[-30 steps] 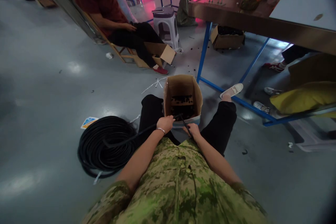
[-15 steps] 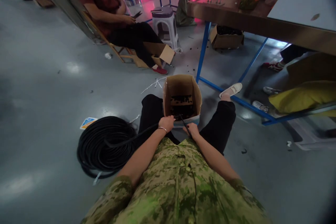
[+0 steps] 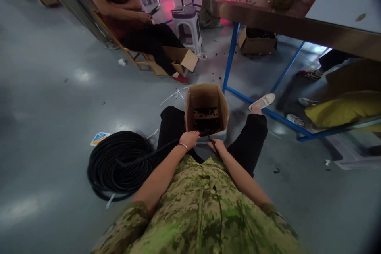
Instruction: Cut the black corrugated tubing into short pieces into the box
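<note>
My left hand [image 3: 189, 140] is closed on the free end of a black hose [image 3: 165, 149]. The hose runs back to a large coil [image 3: 102, 166] on the floor at my left. In my right hand [image 3: 218, 147] is a dark pair of scissors [image 3: 210, 139], its blades pointing toward the hose end near my left fingers. Both hands are at the near rim of an open cardboard box [image 3: 192, 101] between my legs. Small black cut pieces [image 3: 205, 124] lie inside it. The exact contact between blades and hose is too small and dark to tell.
A blue-framed table [image 3: 268, 24] stands at front right, with a box of black pieces [image 3: 262, 43] beneath. Ahead, a seated person [image 3: 116, 12] works over another carton [image 3: 190, 61], beside a plastic stool [image 3: 184, 20]. A white-and-blue label [image 3: 99, 138] lies by the coil.
My left hand has shifted slightly right toward the scissors, and the scissors' blades look further apart. The box and coil stay where they were.
</note>
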Demonstrator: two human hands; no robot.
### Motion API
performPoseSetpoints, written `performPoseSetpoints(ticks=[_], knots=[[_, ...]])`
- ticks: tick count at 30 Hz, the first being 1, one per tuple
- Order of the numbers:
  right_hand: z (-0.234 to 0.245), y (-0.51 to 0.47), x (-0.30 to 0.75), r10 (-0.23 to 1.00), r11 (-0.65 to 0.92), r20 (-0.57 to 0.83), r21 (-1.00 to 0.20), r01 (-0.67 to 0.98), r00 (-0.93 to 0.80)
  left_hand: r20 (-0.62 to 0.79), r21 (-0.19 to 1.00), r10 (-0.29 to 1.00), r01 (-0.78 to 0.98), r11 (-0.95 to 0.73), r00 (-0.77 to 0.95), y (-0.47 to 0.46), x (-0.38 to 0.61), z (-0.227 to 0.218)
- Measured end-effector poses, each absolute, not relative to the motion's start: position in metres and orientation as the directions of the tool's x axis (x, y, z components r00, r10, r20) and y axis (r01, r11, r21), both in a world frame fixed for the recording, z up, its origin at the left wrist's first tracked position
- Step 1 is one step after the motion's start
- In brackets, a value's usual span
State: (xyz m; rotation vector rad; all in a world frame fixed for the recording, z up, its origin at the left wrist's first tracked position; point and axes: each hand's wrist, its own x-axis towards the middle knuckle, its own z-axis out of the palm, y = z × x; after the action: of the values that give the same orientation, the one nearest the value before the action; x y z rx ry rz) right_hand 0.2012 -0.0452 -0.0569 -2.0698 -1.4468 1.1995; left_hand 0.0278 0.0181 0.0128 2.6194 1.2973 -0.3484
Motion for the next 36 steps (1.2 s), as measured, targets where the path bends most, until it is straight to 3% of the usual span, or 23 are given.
performPoseSetpoints(ticks=[10, 14, 19, 26, 32, 36], knots=[[-0.055, -0.042, 0.199, 0.898, -0.362, -0.415, -0.507, 0.782, 0.147, -0.303, 0.029, 0.796, 0.840, -0.542, 0.524, 0.018, 0.030, 0.004], [-0.054, -0.042, 0.197, 0.909, -0.355, -0.378, -0.489, 0.797, 0.173, -0.307, 0.008, 0.794, 0.835, -0.550, 0.526, 0.017, 0.030, 0.000], [-0.054, -0.042, 0.197, 0.874, -0.445, -0.432, -0.528, 0.724, 0.222, -0.307, 0.003, 0.807, 0.848, -0.529, 0.504, 0.017, 0.029, -0.001], [-0.063, -0.044, 0.201, 0.890, -0.447, -0.429, -0.758, 0.475, 0.152, -0.232, 0.017, 0.880, 0.906, -0.423, 0.415, 0.017, 0.032, 0.006], [-0.057, -0.046, 0.204, 0.947, -0.309, -0.302, -0.761, 0.571, 0.109, -0.219, 0.053, 0.897, 0.923, -0.382, 0.384, 0.016, 0.034, 0.012], [-0.055, -0.046, 0.202, 0.954, -0.264, -0.295, -0.730, 0.630, 0.058, -0.216, 0.065, 0.891, 0.916, -0.395, 0.400, 0.014, 0.034, 0.013]])
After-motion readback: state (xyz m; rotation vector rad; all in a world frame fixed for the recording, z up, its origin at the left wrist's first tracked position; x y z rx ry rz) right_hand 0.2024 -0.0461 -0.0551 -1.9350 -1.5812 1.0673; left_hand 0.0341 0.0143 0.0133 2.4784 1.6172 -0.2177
